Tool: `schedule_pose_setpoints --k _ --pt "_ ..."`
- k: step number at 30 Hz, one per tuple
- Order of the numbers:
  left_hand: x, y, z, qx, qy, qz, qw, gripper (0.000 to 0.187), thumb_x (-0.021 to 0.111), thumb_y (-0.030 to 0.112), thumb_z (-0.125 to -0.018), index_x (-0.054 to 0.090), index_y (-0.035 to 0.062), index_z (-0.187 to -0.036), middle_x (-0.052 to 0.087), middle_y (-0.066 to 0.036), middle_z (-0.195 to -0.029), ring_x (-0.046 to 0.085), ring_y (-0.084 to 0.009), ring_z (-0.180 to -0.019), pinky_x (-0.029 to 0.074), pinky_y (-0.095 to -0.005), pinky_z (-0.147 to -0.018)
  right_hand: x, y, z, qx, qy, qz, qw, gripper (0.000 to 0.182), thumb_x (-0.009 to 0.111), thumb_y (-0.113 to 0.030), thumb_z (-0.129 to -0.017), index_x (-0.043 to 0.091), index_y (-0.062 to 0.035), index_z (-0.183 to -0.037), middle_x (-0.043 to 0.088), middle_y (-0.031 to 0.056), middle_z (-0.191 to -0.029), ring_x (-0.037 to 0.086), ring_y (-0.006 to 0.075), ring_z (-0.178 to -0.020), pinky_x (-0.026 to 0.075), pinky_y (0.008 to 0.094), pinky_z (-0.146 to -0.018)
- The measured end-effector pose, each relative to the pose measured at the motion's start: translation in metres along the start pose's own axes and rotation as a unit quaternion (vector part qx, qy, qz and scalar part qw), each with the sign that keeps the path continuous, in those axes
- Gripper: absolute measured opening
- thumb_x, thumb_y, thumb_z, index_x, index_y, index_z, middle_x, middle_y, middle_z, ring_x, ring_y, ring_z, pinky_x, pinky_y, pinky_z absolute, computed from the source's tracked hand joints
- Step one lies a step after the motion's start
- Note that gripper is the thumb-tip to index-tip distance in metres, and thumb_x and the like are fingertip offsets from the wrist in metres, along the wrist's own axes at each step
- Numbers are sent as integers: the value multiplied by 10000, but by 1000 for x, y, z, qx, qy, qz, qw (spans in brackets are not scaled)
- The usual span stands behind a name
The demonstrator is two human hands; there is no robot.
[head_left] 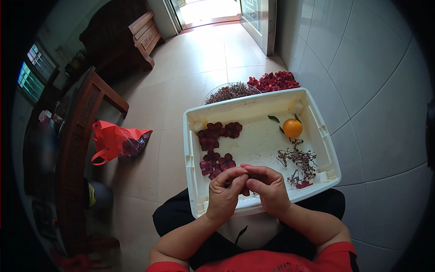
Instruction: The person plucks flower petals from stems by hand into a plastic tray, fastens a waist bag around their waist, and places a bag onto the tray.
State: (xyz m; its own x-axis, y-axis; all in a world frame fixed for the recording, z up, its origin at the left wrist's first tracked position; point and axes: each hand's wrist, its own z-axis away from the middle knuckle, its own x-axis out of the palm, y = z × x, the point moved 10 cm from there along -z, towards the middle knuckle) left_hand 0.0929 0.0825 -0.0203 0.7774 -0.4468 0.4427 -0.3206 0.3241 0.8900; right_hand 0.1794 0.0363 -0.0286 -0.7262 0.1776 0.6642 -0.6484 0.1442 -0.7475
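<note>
My left hand (225,192) and my right hand (268,187) meet over the near side of a white plastic tub (189,163) on my lap. Both are closed, fingertips pinched together. A dark red flower (245,191) shows partly between them; the fingers cover most of it. Inside the tub, dark red flower heads (210,143) lie spread along the left side. Thin brown stems (304,162) are heaped at the right, with a small red flower piece (303,184) beside them. An orange (292,128) with green leaves (273,119) sits at the far right.
Behind the tub stand a clear bowl of brown stems (231,92) and a pile of red flowers (274,81). A red bag (118,140) with dark contents rests on the floor at left, near a wooden table (88,104). A tiled wall (367,90) runs along the right.
</note>
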Motion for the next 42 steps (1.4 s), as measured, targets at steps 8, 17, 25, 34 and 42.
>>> schedule_pose_setpoints --k 8,17,25,34,42 --pt "1 9 2 56 -24 -111 992 98 557 26 -891 626 17 -960 603 -72 -738 526 -120 -592 451 -214 -544 -18 -3 -2 4 42 91 995 130 581 18 -833 616 -21 -952 636 86 -763 506 117 -576 414 196 -522" --pt "-6 -11 -4 -73 -20 11 997 138 601 92 -889 607 28 -1011 581 -47 -722 511 -113 -600 437 -209 -535 -24 6 -2 109 73 -40 991 106 583 41 -816 613 -33 -885 635 85 -741 530 115 -565 420 180 -506" --pt "-11 -20 -9 -178 -7 226 958 173 582 155 -910 583 34 -1034 572 -81 -775 529 -158 -625 452 -250 -556 -21 -26 -2 23 46 96 994 107 596 46 -809 624 -14 -893 641 89 -752 566 116 -599 455 190 -544" --pt "-12 -24 -7 -192 -23 142 971 153 574 118 -895 597 -16 -964 609 -119 -829 585 -190 -664 490 -278 -606 -19 -19 2 62 35 168 983 121 606 29 -817 636 21 -933 640 81 -742 559 109 -608 468 193 -570" --pt "-20 -20 -6 -150 2 59 987 115 589 83 -880 616 -26 -905 628 -112 -773 597 -180 -633 498 -272 -620 -11 -21 3 71 1 189 979 73 615 33 -802 650 24 -865 639 112 -879 540 96 -601 456 185 -566"
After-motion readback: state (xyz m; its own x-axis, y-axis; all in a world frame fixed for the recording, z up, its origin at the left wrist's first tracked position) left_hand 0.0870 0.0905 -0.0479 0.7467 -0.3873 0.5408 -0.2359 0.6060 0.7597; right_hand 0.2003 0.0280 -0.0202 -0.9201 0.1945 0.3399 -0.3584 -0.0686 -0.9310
